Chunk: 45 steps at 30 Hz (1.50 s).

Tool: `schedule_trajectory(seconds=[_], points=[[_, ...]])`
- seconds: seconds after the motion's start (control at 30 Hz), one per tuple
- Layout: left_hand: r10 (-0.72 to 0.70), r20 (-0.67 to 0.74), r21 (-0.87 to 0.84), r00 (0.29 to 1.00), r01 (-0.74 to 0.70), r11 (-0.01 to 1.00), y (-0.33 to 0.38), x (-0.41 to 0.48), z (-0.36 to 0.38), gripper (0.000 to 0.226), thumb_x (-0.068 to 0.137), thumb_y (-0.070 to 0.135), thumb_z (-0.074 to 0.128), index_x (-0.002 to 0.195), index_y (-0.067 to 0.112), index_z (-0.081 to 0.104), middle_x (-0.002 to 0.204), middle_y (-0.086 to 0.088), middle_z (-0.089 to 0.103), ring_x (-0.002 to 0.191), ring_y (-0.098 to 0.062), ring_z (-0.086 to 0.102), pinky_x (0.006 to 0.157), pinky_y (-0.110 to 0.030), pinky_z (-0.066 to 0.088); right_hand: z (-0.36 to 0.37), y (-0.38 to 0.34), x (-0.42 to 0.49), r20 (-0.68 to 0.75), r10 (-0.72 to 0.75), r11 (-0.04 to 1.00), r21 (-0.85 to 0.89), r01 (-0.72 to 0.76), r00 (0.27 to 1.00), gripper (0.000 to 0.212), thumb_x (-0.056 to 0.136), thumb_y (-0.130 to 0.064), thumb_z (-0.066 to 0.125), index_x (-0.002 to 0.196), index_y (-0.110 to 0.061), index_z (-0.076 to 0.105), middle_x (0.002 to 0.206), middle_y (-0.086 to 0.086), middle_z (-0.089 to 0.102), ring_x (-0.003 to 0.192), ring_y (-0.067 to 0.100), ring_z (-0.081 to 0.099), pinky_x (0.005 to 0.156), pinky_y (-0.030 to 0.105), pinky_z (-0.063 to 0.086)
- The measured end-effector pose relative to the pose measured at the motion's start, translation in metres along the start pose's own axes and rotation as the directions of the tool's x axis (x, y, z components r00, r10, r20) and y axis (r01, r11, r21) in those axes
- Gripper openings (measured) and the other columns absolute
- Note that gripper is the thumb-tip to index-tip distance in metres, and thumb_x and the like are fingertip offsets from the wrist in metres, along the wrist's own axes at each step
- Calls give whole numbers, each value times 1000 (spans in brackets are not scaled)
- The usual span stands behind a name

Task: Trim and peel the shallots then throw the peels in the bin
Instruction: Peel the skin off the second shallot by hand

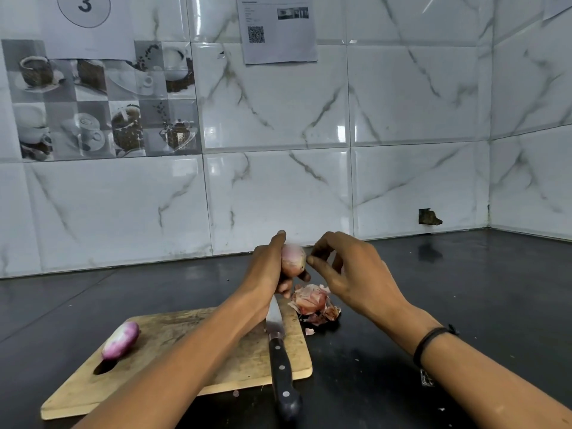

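Observation:
My left hand (pixel 270 267) grips a pinkish shallot (pixel 292 257) above the far end of the wooden cutting board (pixel 198 363). My right hand (pixel 349 274) is beside it, thumb and forefinger pinched together at the shallot's right side. Whether a bit of skin is between them, I cannot tell. A peeled purple-white shallot (pixel 121 339) lies on the board's left part. A pile of papery peels (pixel 312 301) sits on the dark counter just past the board's far right corner. No bin is in view.
A black-handled knife (pixel 278 345) lies across the board's right side, handle toward me and overhanging the near edge. The dark counter (pixel 433 289) runs to a white marble-tiled wall and a corner at right. Small peel scraps lie by the board.

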<state>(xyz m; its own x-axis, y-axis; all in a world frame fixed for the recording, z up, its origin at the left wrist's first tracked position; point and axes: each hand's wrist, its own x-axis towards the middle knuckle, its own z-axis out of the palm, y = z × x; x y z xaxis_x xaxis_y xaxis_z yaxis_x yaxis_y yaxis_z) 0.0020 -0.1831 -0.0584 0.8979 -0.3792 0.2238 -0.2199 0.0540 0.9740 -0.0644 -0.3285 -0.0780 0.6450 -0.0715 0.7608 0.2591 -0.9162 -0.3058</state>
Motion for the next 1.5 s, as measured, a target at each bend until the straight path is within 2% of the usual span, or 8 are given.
schedule_trajectory(seconds=[0.17,0.37,0.6,0.73,0.97,1.13,1.3,1.5], points=[[-8,-4,-22,1000,8,1000,3,-3,-2,55,106,40,35,87,-2,66,67,-20,71,33,-18,36,40,-23,40,-2,-5,-1,-43,-17,997,73,20,999,19,101,-45,53,97,-32,65,88,-22,63,75,4,62,71,36,55],[-21,17,-61,1000,22,998,5,-7,0,55,107,40,34,77,4,62,51,-11,63,35,-16,34,37,-23,34,-6,-14,-3,-73,-95,984,141,105,993,23,101,-46,52,108,-33,70,93,-21,70,87,2,65,68,26,51],[-89,31,-88,996,91,992,4,-9,0,56,104,49,34,71,10,56,46,-7,49,30,-8,23,31,-13,17,-4,-15,-3,-50,-201,978,49,204,978,30,102,-45,46,103,-28,70,87,-12,73,78,9,67,69,37,54],[-111,2,-65,994,111,992,5,-10,1,49,105,47,34,81,10,56,37,3,36,28,-7,22,31,-13,17,-6,-17,-5,-16,-247,969,-3,247,969,38,100,-51,43,110,-29,72,86,-9,75,74,11,69,67,37,54],[-126,1,7,992,126,992,3,-8,0,46,103,44,39,73,12,50,43,-2,41,27,-8,22,33,-12,17,-3,-14,-5,21,-306,948,-83,306,952,33,94,-40,50,101,-15,70,78,-3,69,66,18,63,60,41,52],[-75,44,44,996,73,996,4,-5,-5,47,102,45,42,80,5,54,62,-17,50,28,-10,24,33,-14,17,-4,-14,-2,-42,-276,959,55,278,960,26,97,-32,53,98,-13,71,78,-7,69,71,10,62,64,23,47],[-36,49,59,998,34,998,4,-3,-7,48,102,45,42,81,4,55,72,-22,51,29,-11,23,34,-15,18,-5,-17,-2,-73,-236,965,100,242,969,18,101,-21,57,94,-15,73,80,-8,71,75,7,65,65,19,47],[28,56,30,998,-30,999,6,-5,-6,53,103,41,41,74,0,59,53,-17,59,31,-15,29,35,-17,25,-11,-21,-6,-92,-161,970,171,175,983,16,100,-31,58,101,-27,73,80,-21,73,81,-5,66,64,6,42]])
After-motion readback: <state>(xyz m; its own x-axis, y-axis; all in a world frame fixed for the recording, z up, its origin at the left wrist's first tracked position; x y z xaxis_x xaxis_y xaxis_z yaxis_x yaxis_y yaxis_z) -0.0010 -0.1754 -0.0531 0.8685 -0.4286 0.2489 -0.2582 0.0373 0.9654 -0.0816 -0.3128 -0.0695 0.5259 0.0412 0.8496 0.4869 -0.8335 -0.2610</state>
